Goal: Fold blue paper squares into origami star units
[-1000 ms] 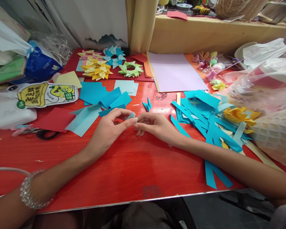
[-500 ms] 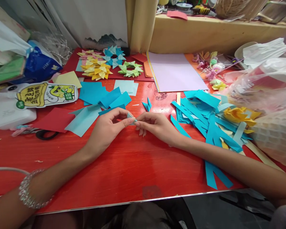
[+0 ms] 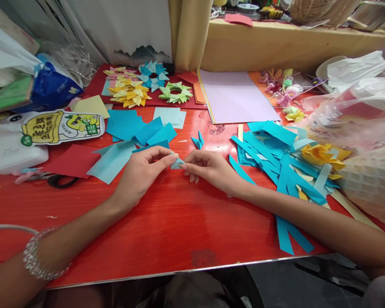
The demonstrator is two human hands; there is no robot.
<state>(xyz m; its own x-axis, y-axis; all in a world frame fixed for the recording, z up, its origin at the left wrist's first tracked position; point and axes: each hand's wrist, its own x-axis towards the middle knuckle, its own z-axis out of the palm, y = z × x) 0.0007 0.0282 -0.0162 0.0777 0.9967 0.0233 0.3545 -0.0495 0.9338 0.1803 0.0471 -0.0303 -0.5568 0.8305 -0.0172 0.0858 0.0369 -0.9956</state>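
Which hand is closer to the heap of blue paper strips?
The right hand: it is just left of the blue paper strips. The left hand is farther left, beyond the right hand.

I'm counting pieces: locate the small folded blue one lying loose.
Head view, near centre: the folded blue piece lies beyond the right hand, left of blue strips.

Chunky, clear beaded bracelet (image 3: 32, 258)

Yellow-and-white pouch (image 3: 63, 128): Chinese characters, too blurred to read; blue packet (image 3: 55, 83): lettering illegible.
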